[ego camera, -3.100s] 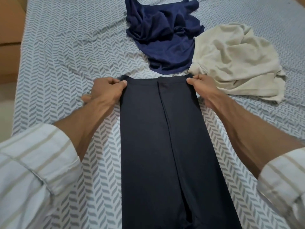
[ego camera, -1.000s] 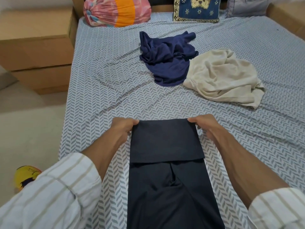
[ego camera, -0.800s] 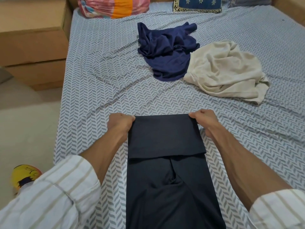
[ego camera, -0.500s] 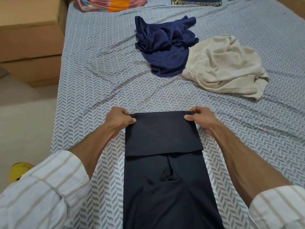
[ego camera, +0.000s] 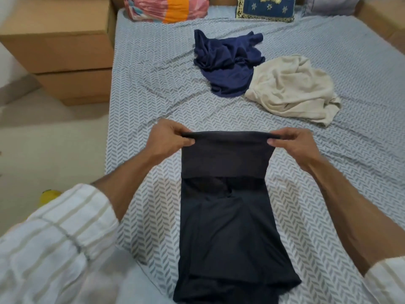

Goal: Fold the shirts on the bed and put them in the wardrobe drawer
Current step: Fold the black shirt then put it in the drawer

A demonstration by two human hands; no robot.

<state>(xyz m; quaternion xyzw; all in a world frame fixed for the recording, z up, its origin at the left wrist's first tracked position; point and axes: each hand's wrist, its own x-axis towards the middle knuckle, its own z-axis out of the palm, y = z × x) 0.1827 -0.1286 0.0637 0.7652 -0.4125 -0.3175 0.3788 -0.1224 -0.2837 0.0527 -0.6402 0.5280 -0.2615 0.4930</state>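
Note:
A black shirt point(ego camera: 228, 233), folded into a long narrow strip, lies on the bed point(ego camera: 153, 88) in front of me. My left hand point(ego camera: 168, 138) pinches the left corner of its doubled-over far fold, and my right hand point(ego camera: 294, 145) pinches the right corner. That fold is lifted off the sheet and hangs between my hands. Further back, a crumpled navy shirt point(ego camera: 228, 64) lies unfolded, with a crumpled cream shirt point(ego camera: 291, 88) touching its right side.
A wooden bedside cabinet point(ego camera: 65, 51) with drawers stands left of the bed. Several pillows point(ego camera: 166, 6) line the headboard. Beige floor point(ego camera: 50, 150) lies to the left, with a yellow object point(ego camera: 49, 194) on it near my sleeve.
The shirt's far end was first folded toward me. My hands have now lifted that folded edge off the bed, and the view has tilted up.

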